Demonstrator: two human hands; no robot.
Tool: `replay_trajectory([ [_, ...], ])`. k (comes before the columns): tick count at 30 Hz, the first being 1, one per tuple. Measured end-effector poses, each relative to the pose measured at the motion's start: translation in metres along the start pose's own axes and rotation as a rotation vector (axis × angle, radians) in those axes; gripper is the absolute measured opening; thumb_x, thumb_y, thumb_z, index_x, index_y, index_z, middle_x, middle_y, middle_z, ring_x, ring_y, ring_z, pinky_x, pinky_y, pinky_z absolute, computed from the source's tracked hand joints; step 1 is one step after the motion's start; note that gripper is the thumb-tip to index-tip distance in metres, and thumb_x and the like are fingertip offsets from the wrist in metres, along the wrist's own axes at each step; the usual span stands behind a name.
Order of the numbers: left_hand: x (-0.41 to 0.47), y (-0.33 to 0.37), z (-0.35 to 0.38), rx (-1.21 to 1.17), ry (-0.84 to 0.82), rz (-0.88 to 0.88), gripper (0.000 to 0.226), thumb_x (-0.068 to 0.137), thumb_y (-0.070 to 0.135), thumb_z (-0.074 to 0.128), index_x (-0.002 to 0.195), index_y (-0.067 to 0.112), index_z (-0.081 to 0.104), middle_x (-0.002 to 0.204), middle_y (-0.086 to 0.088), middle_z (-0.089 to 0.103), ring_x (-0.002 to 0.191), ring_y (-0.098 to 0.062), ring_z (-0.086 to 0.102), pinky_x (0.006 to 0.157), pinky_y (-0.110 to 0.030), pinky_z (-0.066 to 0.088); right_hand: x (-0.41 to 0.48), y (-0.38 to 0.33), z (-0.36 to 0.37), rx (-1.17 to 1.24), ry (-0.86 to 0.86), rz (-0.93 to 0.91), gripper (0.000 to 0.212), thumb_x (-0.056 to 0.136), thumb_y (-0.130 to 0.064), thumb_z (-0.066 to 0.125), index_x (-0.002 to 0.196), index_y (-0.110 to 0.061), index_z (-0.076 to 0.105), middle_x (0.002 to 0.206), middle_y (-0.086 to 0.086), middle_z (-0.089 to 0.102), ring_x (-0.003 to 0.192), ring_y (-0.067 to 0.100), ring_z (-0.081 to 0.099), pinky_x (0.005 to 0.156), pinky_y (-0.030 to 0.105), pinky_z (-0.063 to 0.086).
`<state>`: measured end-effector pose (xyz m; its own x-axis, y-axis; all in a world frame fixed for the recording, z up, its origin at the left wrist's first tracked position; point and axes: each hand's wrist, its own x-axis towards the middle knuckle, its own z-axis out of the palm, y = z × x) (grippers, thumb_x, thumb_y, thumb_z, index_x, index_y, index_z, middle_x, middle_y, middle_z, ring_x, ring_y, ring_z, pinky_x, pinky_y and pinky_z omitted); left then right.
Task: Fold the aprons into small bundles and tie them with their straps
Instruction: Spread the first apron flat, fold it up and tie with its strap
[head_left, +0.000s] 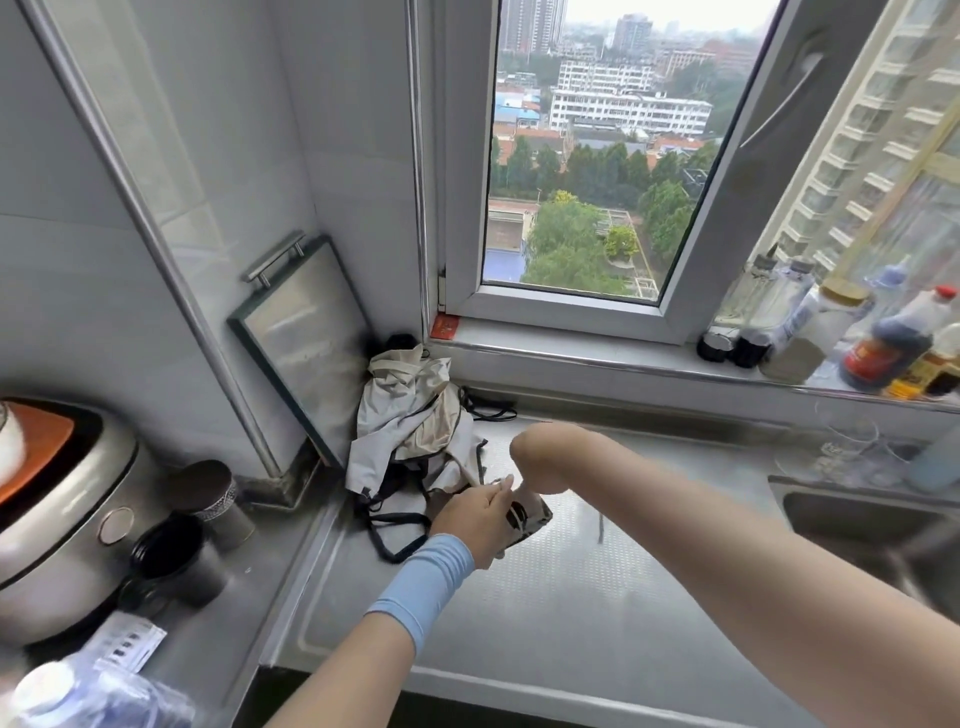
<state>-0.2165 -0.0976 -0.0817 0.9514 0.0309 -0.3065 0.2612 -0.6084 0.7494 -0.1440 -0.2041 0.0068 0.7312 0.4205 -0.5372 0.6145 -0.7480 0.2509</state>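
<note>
A small folded apron bundle (531, 519), dark with pale straps across it, lies on the steel counter (571, 597). My left hand (480, 514), with a blue sleeve on the wrist, presses and grips the bundle from the left. My right hand (537, 460) hovers just above it, blurred and bent down at the wrist, its fingers closed on a pale strap at the bundle's top. A loose heap of beige and grey aprons (410, 415) with dark straps (397, 535) sits in the corner behind my left hand.
A metal board (306, 338) leans on the wall behind the heap. A rice cooker (62, 519) and two dark cups (208, 499) stand at left. A sink (862, 525) and glasses are at right. Bottles (883, 353) line the windowsill.
</note>
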Motion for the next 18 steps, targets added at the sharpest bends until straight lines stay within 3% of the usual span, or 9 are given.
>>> replay_trajectory([
  [4, 0.008, 0.005, 0.004, 0.195, -0.107, -0.009, 0.04, 0.085, 0.039, 0.03, 0.091, 0.013, 0.059, 0.086, -0.008, 0.071, 0.079, -0.03, 0.069, 0.07, -0.04, 0.058, 0.005, -0.019, -0.005, -0.015, 0.017, 0.03, 0.026, 0.094, -0.008, 0.056, 0.118, -0.006, 0.063, 0.1, 0.006, 0.057, 0.093, 0.03, 0.055, 0.073, 0.035, 0.047],
  [7, 0.024, -0.003, 0.002, 0.326, -0.172, -0.007, 0.025, 0.091, 0.019, 0.041, 0.106, 0.009, 0.058, 0.109, -0.01, 0.067, 0.099, -0.031, 0.064, 0.078, -0.032, 0.051, 0.011, -0.029, -0.001, 0.014, 0.071, 0.046, 0.028, 0.093, -0.004, 0.051, 0.118, -0.006, 0.063, 0.118, 0.008, 0.063, 0.101, 0.03, 0.061, 0.073, 0.036, 0.047],
  [9, 0.033, -0.013, -0.003, 0.041, -0.19, -0.119, 0.025, 0.097, 0.014, 0.04, 0.107, 0.002, 0.06, 0.1, -0.011, 0.067, 0.095, -0.034, 0.064, 0.071, -0.027, 0.049, 0.015, -0.036, 0.0, 0.031, 0.092, 0.029, 0.027, 0.092, -0.003, 0.05, 0.115, -0.005, 0.065, 0.115, 0.01, 0.064, 0.095, 0.031, 0.062, 0.073, 0.037, 0.05],
  [11, 0.035, -0.016, -0.01, -0.472, -0.215, -0.357, 0.027, 0.098, 0.018, 0.041, 0.088, 0.001, 0.059, 0.073, -0.012, 0.061, 0.063, -0.034, 0.063, 0.052, -0.023, 0.042, 0.015, -0.043, 0.002, 0.039, 0.093, 0.012, 0.025, 0.093, -0.003, 0.049, 0.112, -0.002, 0.065, 0.108, 0.012, 0.063, 0.094, 0.033, 0.063, 0.072, 0.038, 0.05],
  [13, 0.038, -0.02, -0.015, -0.753, -0.247, -0.513, 0.03, 0.096, 0.024, 0.043, 0.074, 0.006, 0.052, 0.061, -0.009, 0.055, 0.048, -0.025, 0.053, 0.046, -0.019, 0.038, 0.016, -0.048, 0.007, 0.081, 0.131, 0.001, 0.021, 0.091, -0.004, 0.05, 0.106, -0.002, 0.065, 0.099, 0.012, 0.063, 0.088, 0.034, 0.063, 0.069, 0.037, 0.05],
  [16, 0.05, -0.028, -0.02, -0.861, -0.146, -0.489, 0.03, 0.097, 0.032, 0.048, 0.077, 0.011, 0.057, 0.065, -0.009, 0.059, 0.054, -0.021, 0.052, 0.051, -0.024, 0.04, 0.019, -0.053, 0.02, 0.217, 0.192, -0.02, 0.017, 0.087, -0.003, 0.053, 0.1, -0.003, 0.064, 0.101, 0.012, 0.066, 0.088, 0.033, 0.064, 0.065, 0.036, 0.047],
  [18, 0.061, -0.034, -0.02, -0.929, -0.094, -0.473, 0.029, 0.096, 0.033, 0.05, 0.08, 0.012, 0.062, 0.064, -0.009, 0.062, 0.051, -0.022, 0.055, 0.046, -0.024, 0.041, 0.022, -0.05, 0.037, 0.293, 0.246, -0.048, 0.018, 0.087, -0.005, 0.052, 0.1, -0.007, 0.065, 0.103, 0.011, 0.064, 0.092, 0.032, 0.063, 0.071, 0.038, 0.049],
])
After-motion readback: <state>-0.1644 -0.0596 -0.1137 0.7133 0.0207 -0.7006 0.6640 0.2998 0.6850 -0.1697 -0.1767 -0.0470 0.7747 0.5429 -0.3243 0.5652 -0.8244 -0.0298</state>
